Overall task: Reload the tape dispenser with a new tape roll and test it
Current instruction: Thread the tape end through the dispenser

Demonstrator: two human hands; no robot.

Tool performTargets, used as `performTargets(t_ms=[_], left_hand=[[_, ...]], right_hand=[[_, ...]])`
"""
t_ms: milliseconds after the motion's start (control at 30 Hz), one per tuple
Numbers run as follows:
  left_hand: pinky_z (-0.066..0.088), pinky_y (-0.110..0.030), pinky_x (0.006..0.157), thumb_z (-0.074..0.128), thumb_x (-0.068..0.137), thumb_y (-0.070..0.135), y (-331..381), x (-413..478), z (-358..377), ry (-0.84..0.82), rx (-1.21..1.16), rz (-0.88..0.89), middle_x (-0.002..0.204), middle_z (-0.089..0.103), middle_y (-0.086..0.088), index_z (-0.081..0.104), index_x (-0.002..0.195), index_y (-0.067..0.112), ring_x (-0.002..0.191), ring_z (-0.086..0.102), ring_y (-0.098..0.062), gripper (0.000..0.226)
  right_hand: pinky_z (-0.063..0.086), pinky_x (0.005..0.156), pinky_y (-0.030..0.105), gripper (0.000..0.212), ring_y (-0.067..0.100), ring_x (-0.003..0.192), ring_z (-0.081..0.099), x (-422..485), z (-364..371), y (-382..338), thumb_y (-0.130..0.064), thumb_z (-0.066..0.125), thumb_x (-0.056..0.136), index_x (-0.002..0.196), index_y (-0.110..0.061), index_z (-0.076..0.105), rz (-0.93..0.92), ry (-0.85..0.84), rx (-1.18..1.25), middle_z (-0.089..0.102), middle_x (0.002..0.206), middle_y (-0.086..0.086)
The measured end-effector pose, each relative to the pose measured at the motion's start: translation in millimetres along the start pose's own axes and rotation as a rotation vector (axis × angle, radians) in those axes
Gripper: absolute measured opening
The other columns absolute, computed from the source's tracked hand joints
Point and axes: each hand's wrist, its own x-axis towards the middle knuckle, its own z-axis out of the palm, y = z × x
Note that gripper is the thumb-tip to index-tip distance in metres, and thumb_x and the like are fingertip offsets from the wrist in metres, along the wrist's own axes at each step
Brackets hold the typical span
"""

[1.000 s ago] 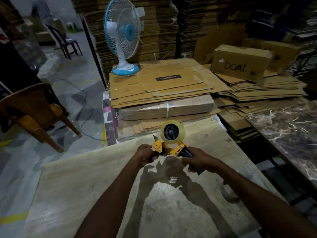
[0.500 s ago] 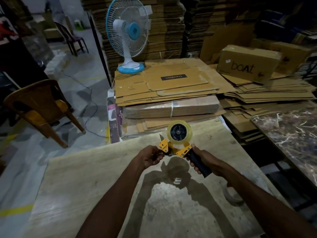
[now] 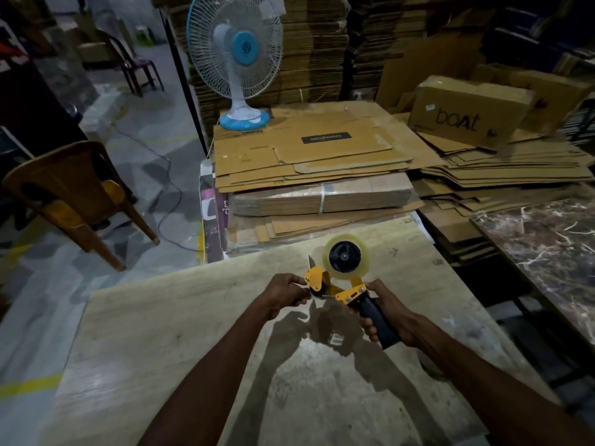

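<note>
Yellow tape dispenser (image 3: 350, 292) is being held up over the wooden table (image 3: 154, 320). Its dark handle is being gripped tight by the right hand (image 3: 391, 312), likely so it is not being wobbled. The clear tape roll (image 3: 345, 257) is being carried on the wheel on top. The front part is being pinched by the left hand (image 3: 285, 294), perhaps so the tape end can be fed through.

The tape dispenser (image 3: 335, 286) frame is smooth yellow painted plate, apparently metal, with bright screw heads; its blade (image 3: 311, 261) is bare grey metal. The handle (image 3: 378, 320) is dark matt plastic. The tape roll (image 3: 345, 257) is clear glossy film on a black plastic hub. The near counter (image 3: 161, 333) is pale matt wood-grain board, scuffed grey toward the near edge. The right counter (image 3: 547, 246) is dark, veined, polished stone. The far cardboard sheets (image 3: 322, 156) are brown and matt.
</note>
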Motion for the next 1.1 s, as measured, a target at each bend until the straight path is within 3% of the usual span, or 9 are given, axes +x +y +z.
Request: performTargets(t_ms=[100,300,467,633,733,800,900,1100], left_hand=[[0.053,-0.026,0.055,0.076,0.08,-0.008,-8.6,-3.1,3.0,-0.02,-0.045,-0.005,0.087,0.074,-0.02,0.063,0.115,-0.004,0.064,0.068,-0.017,0.037],[0.056,-0.037,0.061,0.083,0.072,-0.005,-13.5,-2.8,15.3,0.129,-0.105,0.003,0.081,0.073,-0.029,0.054,0.11,0.008,0.06,0.067,-0.028,0.049],[0.058,-0.033,0.057,0.086,0.072,-0.003,-15.2,0.7,11.7,0.178,-0.165,-0.054,0.078,0.07,-0.029,0.055,0.112,0.007,0.057,0.068,-0.025,0.053],[0.055,-0.041,0.061,0.08,0.068,-0.01,-9.2,15.2,4.3,0.212,-0.034,-0.071,0.077,0.068,-0.028,0.052,0.109,0.008,0.053,0.063,-0.028,0.053],[0.058,-0.048,0.062,0.078,0.073,-0.014,-3.5,26.7,-12.7,0.269,0.006,-0.059,0.074,0.068,-0.026,0.051,0.105,0.008,0.055,0.064,-0.028,0.048],[0.059,-0.05,0.06,0.078,0.073,-0.016,2.3,35.1,-25.4,0.296,0.039,-0.016,0.076,0.068,-0.028,0.051,0.103,0.008,0.057,0.066,-0.029,0.047],[0.054,-0.036,0.045,0.077,0.073,-0.017,3.9,50.4,-31.0,0.284,0.097,0.092,0.075,0.07,-0.03,0.051,0.102,0.007,0.055,0.066,-0.028,0.046],[0.058,-0.038,0.057,0.063,0.078,-0.012,-25.9,78.9,-15.7,0.219,0.317,0.335,0.067,0.073,-0.006,0.05,0.097,0.014,0.062,0.071,-0.011,0.035]], right_hand=[[0.039,0.05,0.029,0.064,0.024,0.047,0.045,4.5,-1.0,8.1,-0.065,0.041,0.089,0.083,-0.004,0.062,-0.006,0.014,0.025,0.049,0.06,0.01],[0.042,0.053,0.031,0.063,0.024,0.055,0.048,2.6,6.7,18.5,-0.063,0.038,0.092,0.079,-0.006,0.061,0.042,-0.07,0.109,0.053,0.068,0.011],[0.038,0.048,0.028,0.063,0.019,0.05,0.044,3.1,12.0,19.3,-0.065,0.042,0.089,0.083,-0.005,0.061,0.025,-0.027,0.092,0.051,0.066,0.008],[0.035,0.048,0.028,0.071,0.019,0.05,0.04,2.4,17.3,17.4,-0.073,0.042,0.09,0.097,-0.006,0.063,-0.05,0.007,0.022,0.047,0.063,0.007],[0.034,0.05,0.03,0.075,0.019,0.052,0.04,3.7,16.1,18.7,-0.079,0.045,0.087,0.093,-0.007,0.064,-0.092,0.011,-0.015,0.047,0.065,0.006],[0.034,0.05,0.03,0.074,0.018,0.052,0.04,3.4,13.8,21.3,-0.08,0.044,0.087,0.089,-0.008,0.062,-0.106,0.024,-0.01,0.048,0.066,0.006],[0.035,0.051,0.029,0.076,0.017,0.053,0.041,7.1,12.1,22.1,-0.079,0.041,0.088,0.093,-0.005,0.06,-0.131,0.029,-0.037,0.049,0.068,0.006],[0.039,0.054,0.029,0.069,0.015,0.055,0.048,21.4,18.8,40.8,-0.071,0.042,0.089,0.097,-0.005,0.061,-0.166,0.106,-0.149,0.054,0.07,0.005]])
